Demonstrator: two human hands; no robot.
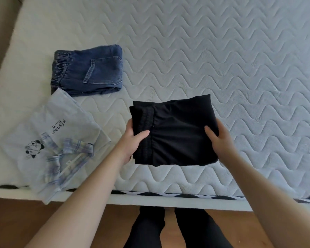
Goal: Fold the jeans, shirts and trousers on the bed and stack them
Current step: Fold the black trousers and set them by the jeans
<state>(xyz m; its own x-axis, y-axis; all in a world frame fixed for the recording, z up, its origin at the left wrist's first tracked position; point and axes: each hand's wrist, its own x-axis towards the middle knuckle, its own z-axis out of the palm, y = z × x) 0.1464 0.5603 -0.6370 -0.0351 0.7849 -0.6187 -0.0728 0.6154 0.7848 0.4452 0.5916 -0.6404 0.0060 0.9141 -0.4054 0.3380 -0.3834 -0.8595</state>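
- The folded black trousers [175, 131] are above the bed [222, 59], near its front edge. The left hand [132, 140] and right hand [218, 140] grip opposite sides, thumbs on top, other fingers hidden beneath.
- Risk — the loose layers may sag open if either grip slackens.
- The folded jeans [87, 70] lie well apart to the left; the shirt [48, 145] overhangs the edge and could slide off.

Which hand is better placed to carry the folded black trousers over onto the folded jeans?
Probably the left hand: it grips the black trousers on the side nearest the jeans, up-left.
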